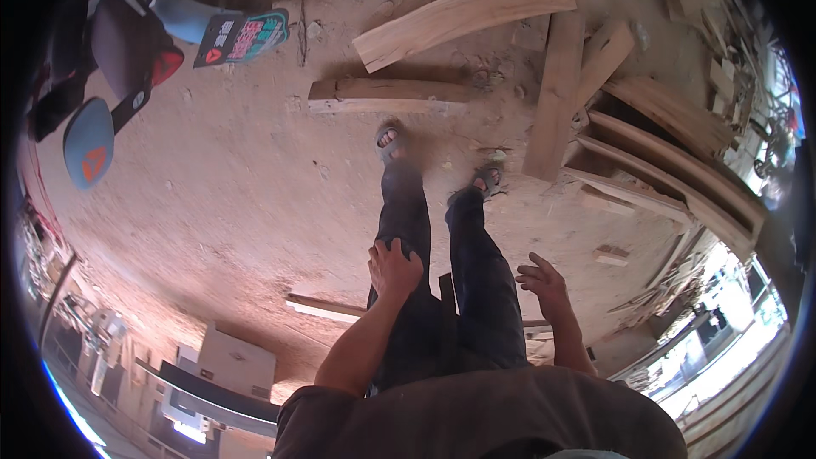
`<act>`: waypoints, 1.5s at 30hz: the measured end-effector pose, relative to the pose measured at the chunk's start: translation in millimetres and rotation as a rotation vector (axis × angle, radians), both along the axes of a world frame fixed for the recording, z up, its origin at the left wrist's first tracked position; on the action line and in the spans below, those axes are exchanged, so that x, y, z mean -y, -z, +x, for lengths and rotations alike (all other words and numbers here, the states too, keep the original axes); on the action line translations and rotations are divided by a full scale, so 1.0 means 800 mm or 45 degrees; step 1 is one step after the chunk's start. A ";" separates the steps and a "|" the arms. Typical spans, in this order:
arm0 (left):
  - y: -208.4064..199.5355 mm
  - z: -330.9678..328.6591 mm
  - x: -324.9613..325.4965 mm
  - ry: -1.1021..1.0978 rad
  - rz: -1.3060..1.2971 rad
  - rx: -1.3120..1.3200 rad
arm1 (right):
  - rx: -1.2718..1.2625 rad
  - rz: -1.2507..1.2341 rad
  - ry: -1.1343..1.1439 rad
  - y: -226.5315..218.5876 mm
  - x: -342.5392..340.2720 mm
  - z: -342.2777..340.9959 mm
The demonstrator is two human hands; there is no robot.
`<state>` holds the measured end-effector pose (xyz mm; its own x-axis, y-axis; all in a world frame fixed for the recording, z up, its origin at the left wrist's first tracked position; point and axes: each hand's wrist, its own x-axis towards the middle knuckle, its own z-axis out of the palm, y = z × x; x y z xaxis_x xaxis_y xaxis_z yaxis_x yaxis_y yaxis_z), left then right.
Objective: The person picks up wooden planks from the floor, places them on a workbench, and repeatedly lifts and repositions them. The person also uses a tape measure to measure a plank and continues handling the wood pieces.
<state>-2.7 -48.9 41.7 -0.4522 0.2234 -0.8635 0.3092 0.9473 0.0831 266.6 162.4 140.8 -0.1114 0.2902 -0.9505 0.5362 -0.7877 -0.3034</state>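
Observation:
My left hand rests on the left leg of my dark trousers, near the knee. Its fingers are bent and a little apart, with nothing seen in them. Out to the side of my right leg, my right hand hangs in the air, its fingers spread and empty. In front of my sandalled feet lies a short, thick wooden beam. Beyond it is a curved wooden plank. A long flat board lies to the right, crossing close to another wooden piece.
Boards are stacked at the right, with scrap wood on the dusty ground nearby. A dark rounded object, a blue-grey oval panel and a printed tag show at upper left. A pale box stands at lower left.

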 end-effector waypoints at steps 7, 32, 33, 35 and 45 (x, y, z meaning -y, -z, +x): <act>-0.013 -0.020 -0.017 -0.118 -0.048 0.028 | 0.087 0.119 -0.294 0.008 -0.072 0.012; 0.006 0.033 -0.108 -0.380 -0.089 -0.217 | -0.045 1.028 -1.042 0.559 -0.774 -0.239; -0.005 0.030 -0.112 -0.399 -0.120 -0.250 | 0.128 0.927 -0.770 0.554 -0.730 -0.289; -0.005 0.024 -0.114 -0.365 -0.116 -0.250 | 0.303 0.834 -0.506 0.536 -0.724 -0.310; -0.012 -0.008 -0.125 -0.122 0.001 -0.342 | 0.030 0.956 -1.053 0.599 -0.743 -0.185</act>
<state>-8.8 51.4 51.2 -0.6841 0.1693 -0.7094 0.2294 0.9733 0.0110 118.4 756.8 -338.4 -0.5203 0.6364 -0.5695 0.8223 0.1935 -0.5352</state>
